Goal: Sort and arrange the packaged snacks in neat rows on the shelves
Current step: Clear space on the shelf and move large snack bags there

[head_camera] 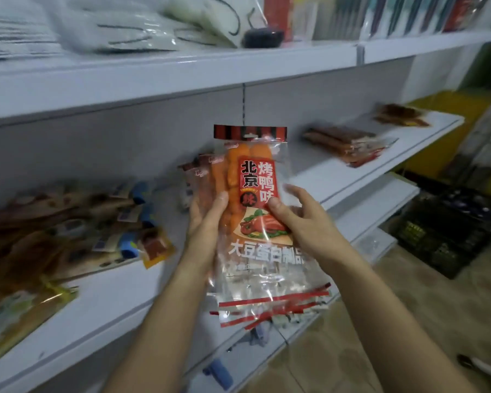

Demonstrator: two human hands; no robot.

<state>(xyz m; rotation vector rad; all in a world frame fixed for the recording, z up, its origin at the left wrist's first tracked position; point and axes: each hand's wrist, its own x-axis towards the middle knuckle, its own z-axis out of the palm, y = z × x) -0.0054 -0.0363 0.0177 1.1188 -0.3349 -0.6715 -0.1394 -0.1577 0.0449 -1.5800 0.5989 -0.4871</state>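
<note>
At frame centre, the left hand (207,219) and right hand (301,219) clasp a fanned stack of snack packets (255,194) upright before the middle shelf (338,177), probably squaring their edges.

Dim even light, blurred, bowed edges

two bare hands (207,222) (304,219), one fanned stack of clear plastic orange-stick snack packets (253,211), two flat piles of dark red packets (349,144) (400,114), one black plastic crate (442,231)
</note>
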